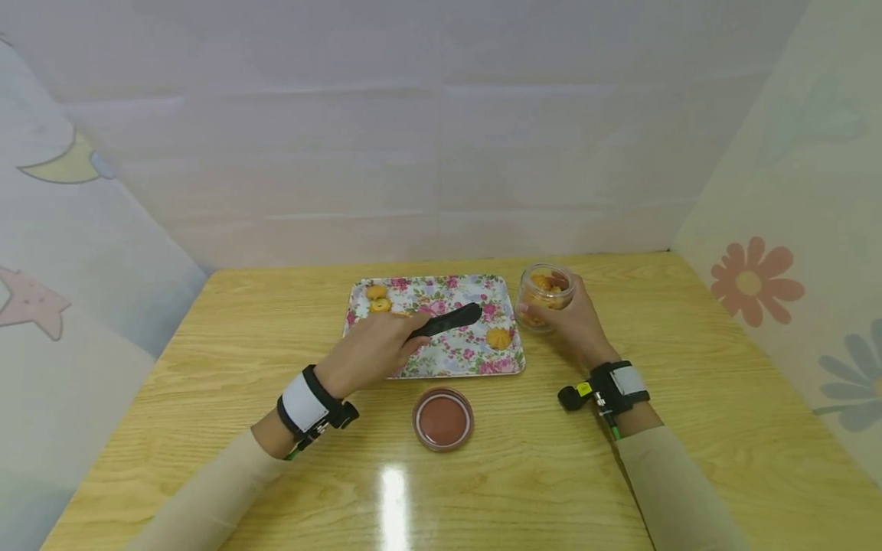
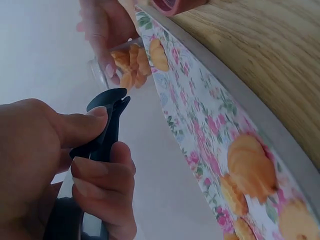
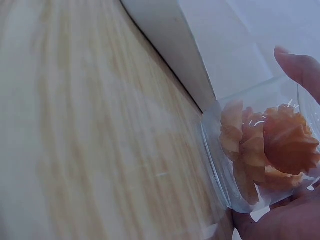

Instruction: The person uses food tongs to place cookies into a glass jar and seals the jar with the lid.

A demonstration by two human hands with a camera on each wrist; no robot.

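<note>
Your left hand (image 1: 368, 348) grips black plastic tongs (image 1: 448, 320) over the floral tray (image 1: 441, 360); your right hand (image 1: 575, 321) clasps the clear cookie jar (image 1: 544, 297).

Reddish lid (image 1: 442, 418) on wooden table (image 1: 689, 428) — near tray.
</note>
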